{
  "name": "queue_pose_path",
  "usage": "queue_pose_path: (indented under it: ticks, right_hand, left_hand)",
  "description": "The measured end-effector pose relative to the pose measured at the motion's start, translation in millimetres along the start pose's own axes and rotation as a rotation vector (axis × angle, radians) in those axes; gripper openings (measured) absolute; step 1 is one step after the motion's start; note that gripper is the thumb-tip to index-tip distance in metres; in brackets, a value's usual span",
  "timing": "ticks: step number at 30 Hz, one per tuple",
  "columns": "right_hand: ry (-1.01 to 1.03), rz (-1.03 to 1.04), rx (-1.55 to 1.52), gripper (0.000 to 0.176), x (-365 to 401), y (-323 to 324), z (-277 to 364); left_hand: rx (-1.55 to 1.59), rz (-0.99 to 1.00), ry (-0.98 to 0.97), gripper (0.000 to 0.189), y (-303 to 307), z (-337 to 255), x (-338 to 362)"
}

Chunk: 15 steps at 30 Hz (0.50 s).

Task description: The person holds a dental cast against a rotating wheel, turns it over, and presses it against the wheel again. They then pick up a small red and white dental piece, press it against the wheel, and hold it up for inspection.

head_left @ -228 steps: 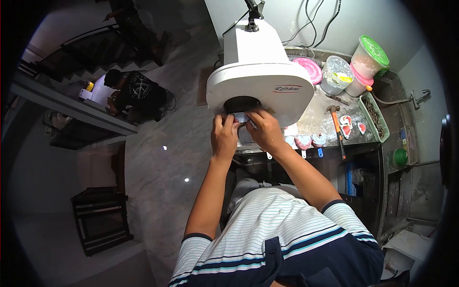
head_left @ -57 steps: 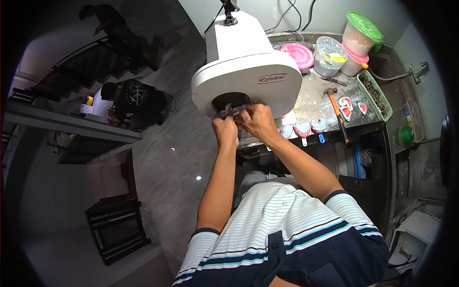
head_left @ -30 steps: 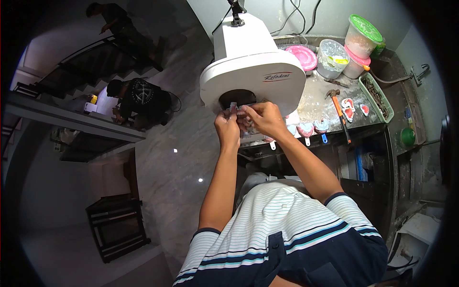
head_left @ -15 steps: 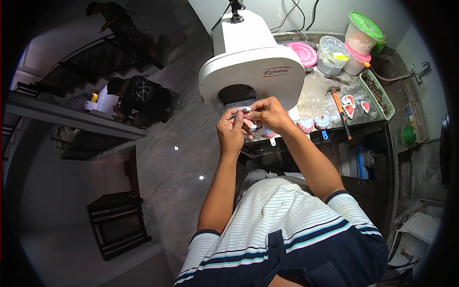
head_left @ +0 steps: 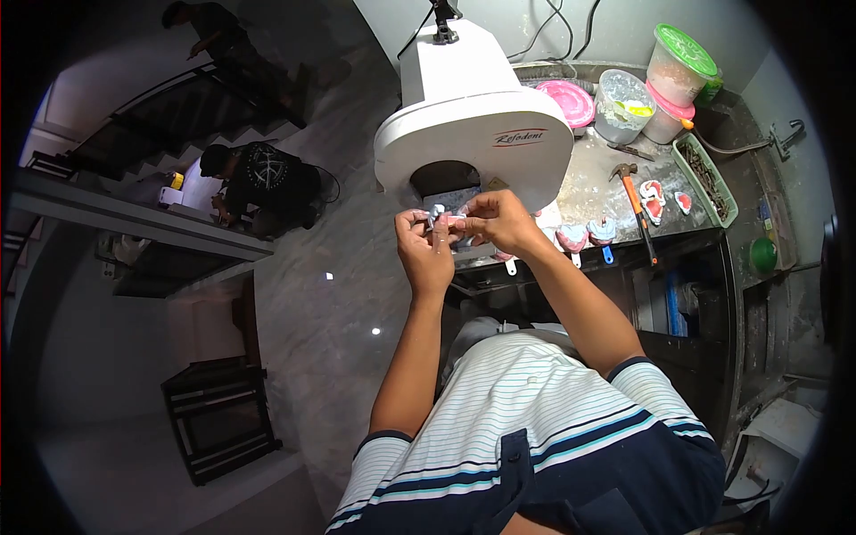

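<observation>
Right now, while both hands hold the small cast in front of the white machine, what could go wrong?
1. The left hand and right hand hold the small cast in the air with only the fingers; a slip could drop and chip it.
2. Both hands are near the dark opening of the white machine; a finger might reach inside.

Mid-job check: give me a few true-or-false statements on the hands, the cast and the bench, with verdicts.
1. The left hand and right hand both hold the cast. True.
2. The right hand grips the hammer. False: the hammer lies on the bench, untouched.
3. The tall tub has a green lid. True.
4. The trimmer is black. False: it is white.
</observation>
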State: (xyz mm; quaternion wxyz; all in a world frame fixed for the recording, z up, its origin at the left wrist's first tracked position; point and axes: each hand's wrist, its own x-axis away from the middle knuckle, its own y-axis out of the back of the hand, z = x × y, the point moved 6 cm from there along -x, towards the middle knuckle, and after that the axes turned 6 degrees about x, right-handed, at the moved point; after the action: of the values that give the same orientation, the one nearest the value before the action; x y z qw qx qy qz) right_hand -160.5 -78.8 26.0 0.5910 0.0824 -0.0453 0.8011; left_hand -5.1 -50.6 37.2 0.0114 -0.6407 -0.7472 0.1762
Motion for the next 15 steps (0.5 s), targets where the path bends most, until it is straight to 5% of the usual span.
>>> queue_pose_path:
  ticks: [6, 9, 15]
  right_hand:
    - [0.073, -0.209, -0.027, 0.021, -15, -3, 8]
    - [-0.007, -0.286, -0.093, 0.026, -19, -14, 2]
    - [-0.098, -0.353, -0.194, 0.022, -27, -23, -6]
  left_hand:
    - [-0.402, 0.011, 0.003, 0.020, 3, -2, -1]
    - [-0.421, -0.068, -0.120, 0.022, 8, 2, -10]
    - [-0.359, -0.174, 0.004, 0.020, 7, 2, -23]
